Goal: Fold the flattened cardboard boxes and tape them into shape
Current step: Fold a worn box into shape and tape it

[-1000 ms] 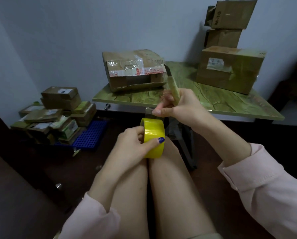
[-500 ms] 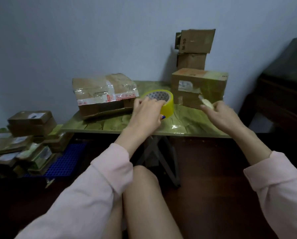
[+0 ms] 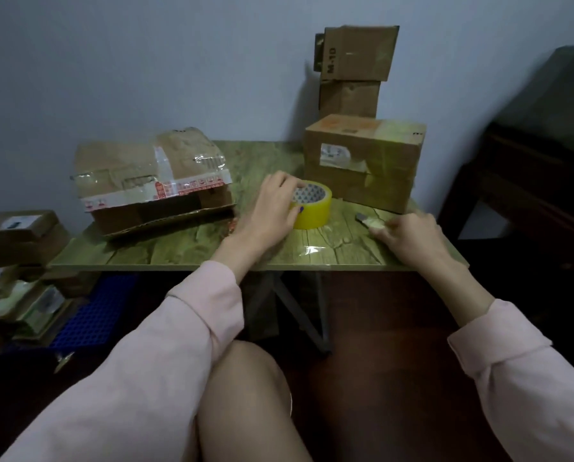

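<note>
left grip [image 3: 272, 211] curled round tape [image 3: 313, 210] on worktop [image 3: 179, 251] | right grip [image 3: 412, 233] at cutter [image 3: 369, 222]; closure unclear | likely best: park both within reach

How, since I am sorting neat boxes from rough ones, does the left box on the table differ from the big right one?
The left box is crumpled, its top sagging; the big right box keeps flat faces and straight edges. The left box carries a white band printed in red; the big right box has yellowish tape and a white label. Both are brown cardboard on the green table.
</note>
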`<action>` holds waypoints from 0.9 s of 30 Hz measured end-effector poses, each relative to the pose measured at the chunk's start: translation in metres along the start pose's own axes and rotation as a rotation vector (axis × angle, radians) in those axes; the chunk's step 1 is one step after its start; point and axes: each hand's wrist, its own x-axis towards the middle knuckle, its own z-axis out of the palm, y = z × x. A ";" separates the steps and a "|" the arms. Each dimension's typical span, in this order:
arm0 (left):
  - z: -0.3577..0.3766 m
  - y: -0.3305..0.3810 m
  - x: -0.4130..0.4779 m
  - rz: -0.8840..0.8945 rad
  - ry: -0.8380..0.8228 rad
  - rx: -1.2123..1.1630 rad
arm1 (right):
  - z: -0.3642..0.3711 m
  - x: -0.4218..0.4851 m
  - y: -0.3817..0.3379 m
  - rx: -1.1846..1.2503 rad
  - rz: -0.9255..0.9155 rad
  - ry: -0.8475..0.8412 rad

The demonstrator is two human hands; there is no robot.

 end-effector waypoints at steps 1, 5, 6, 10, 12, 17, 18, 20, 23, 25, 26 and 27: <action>-0.006 0.000 -0.003 0.023 0.034 -0.041 | -0.001 -0.002 -0.002 0.005 0.009 0.001; -0.016 0.015 -0.014 -0.052 -0.364 -0.151 | -0.010 -0.008 -0.012 0.129 -0.025 0.118; -0.014 0.017 -0.016 -0.067 -0.445 -0.104 | -0.013 -0.010 -0.015 0.180 -0.063 0.157; -0.008 0.020 -0.021 -0.113 -0.482 -0.151 | -0.028 -0.024 -0.031 0.322 -0.170 0.186; -0.011 0.023 -0.024 -0.095 -0.435 -0.166 | -0.036 -0.031 -0.038 0.356 -0.203 0.201; -0.021 0.033 -0.042 -0.001 -0.287 -0.195 | -0.064 -0.048 -0.052 0.470 -0.345 0.087; -0.027 0.035 -0.043 0.009 -0.239 -0.211 | -0.071 -0.051 -0.056 0.462 -0.402 -0.015; -0.051 0.042 -0.037 0.013 -0.112 -0.263 | -0.083 -0.057 -0.067 0.359 -0.496 -0.225; -0.096 0.052 -0.022 0.056 -0.112 -0.192 | -0.094 -0.061 -0.087 0.210 -0.579 -0.208; -0.119 0.054 -0.019 0.089 -0.155 -0.131 | -0.102 -0.060 -0.100 0.153 -0.610 -0.048; -0.127 0.054 -0.019 0.102 -0.158 -0.107 | -0.107 -0.060 -0.107 0.122 -0.626 0.015; -0.134 0.053 -0.020 0.113 -0.152 -0.088 | -0.111 -0.059 -0.113 0.111 -0.638 0.048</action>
